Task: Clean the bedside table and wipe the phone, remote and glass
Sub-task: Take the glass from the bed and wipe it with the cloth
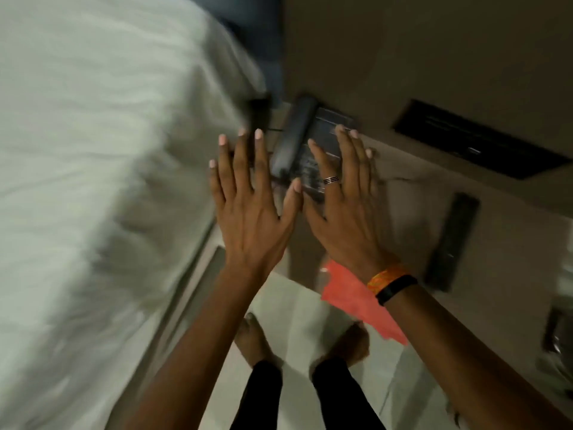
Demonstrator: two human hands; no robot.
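Left hand (248, 209): open, fingers spread, palm down, holding nothing — raised in front of the bed edge and the phone's left side.
Right hand (344, 212): open, fingers extended, empty; it overlaps the keypad of the phone in view, contact cannot be told. Ring on one finger, orange and black bands at the wrist.
Phone (297, 144): dark desk set with handset in its cradle, on the bedside table (496, 243) at its far corner beside the bed (93, 150).
Remote (451, 243): dark, lying flat on the table, well right of the phone.
Cloth (350, 293): orange-red, at the table's near edge, partly under the right wrist.
Glass: not clearly made out — right edge is blurred.
Floor (297, 311): pale tiles, bare feet visible.
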